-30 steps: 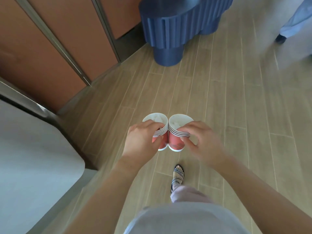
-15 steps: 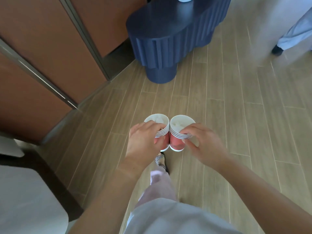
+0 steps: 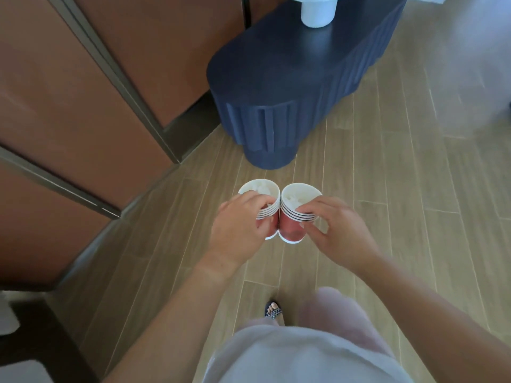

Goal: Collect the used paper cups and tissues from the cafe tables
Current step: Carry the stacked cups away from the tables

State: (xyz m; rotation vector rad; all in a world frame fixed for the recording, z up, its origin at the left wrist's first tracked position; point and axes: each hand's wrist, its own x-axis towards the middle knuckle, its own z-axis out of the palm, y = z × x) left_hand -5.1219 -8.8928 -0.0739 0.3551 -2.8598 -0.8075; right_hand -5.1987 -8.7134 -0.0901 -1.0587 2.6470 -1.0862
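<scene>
Red cups [image 3: 291,230] in left hand [image 3: 240,230], right hand [image 3: 340,236]

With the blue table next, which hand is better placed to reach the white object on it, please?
Probably the right: the white object stands ahead on the right hand's side, farther from the left hand. Both are full, gripping the right stack and left stack.

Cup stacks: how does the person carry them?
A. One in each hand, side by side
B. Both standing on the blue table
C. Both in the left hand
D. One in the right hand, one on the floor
A: the left hand grips the left stack and the right hand grips the right stack, side by side.
</scene>
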